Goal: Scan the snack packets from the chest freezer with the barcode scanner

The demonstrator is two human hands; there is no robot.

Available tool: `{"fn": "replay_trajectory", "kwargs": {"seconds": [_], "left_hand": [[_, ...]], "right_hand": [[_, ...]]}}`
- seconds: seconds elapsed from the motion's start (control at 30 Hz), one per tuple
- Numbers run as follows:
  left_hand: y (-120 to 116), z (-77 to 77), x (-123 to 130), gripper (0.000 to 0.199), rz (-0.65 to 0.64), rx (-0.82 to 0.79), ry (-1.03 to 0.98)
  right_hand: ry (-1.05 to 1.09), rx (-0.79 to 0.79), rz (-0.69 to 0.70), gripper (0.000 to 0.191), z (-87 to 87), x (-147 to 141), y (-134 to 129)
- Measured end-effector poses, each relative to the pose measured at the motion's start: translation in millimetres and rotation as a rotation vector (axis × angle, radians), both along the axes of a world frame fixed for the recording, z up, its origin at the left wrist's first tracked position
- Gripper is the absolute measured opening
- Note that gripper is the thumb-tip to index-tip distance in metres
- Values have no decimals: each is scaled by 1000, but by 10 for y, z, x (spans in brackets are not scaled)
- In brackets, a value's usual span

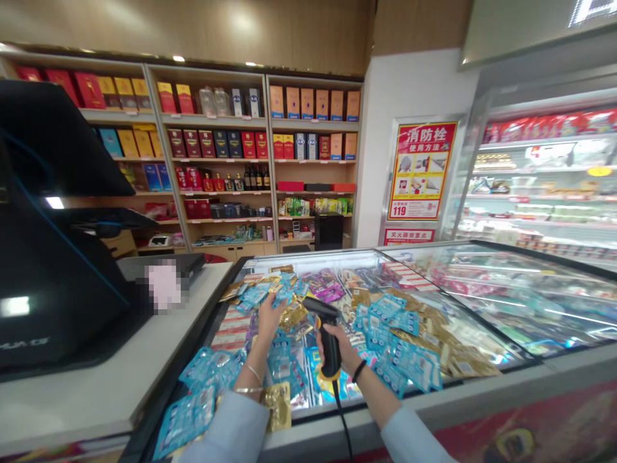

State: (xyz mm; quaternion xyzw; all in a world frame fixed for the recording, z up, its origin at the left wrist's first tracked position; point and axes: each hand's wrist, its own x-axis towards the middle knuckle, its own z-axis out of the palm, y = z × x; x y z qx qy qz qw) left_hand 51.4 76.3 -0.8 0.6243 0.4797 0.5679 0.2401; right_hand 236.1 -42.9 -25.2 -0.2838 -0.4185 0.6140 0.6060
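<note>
A black checkout terminal (53, 257) sits on a white counter (72, 379) before wooden shelves (214, 119) of boxed liquor, a red fire-hydrant instruction poster (421, 170) and a refrigerated display case (540, 180).

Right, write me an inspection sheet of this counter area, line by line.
surface: glass-topped freezer beside a white counter.
job's things: barcode scanner, blue sachets, gold packets.
clutter: packets heaped across the freezer, some over its near edge.
hands: right hand grips the scanner; left hand open, raised over the packets.
cables: black scanner cable hangs down past the freezer edge.
surroundings: black till screen, stocked shelves, red poster, chilled display case.
</note>
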Motion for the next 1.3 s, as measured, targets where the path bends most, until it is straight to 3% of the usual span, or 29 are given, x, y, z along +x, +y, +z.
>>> {"fn": "replay_trajectory", "kwargs": {"seconds": [0.13, 0.27, 0.87, 1.1, 1.3], "left_hand": [[-32, -21, 19, 41, -29, -107, -58], [-80, 23, -1, 32, 18, -200, -13], [-65, 11, 23, 29, 59, -209, 114], [-98, 78, 14, 28, 70, -225, 153], [-135, 112, 45, 33, -42, -294, 184]], "right_hand": [[-13, -10, -17, 39, 17, 19, -63], [-23, -16, -57, 41, 36, 28, -103], [-39, 42, -62, 36, 86, 35, -140], [-23, 40, -48, 36, 91, 55, -128], [-14, 37, 11, 36, 80, 60, -82]]}}
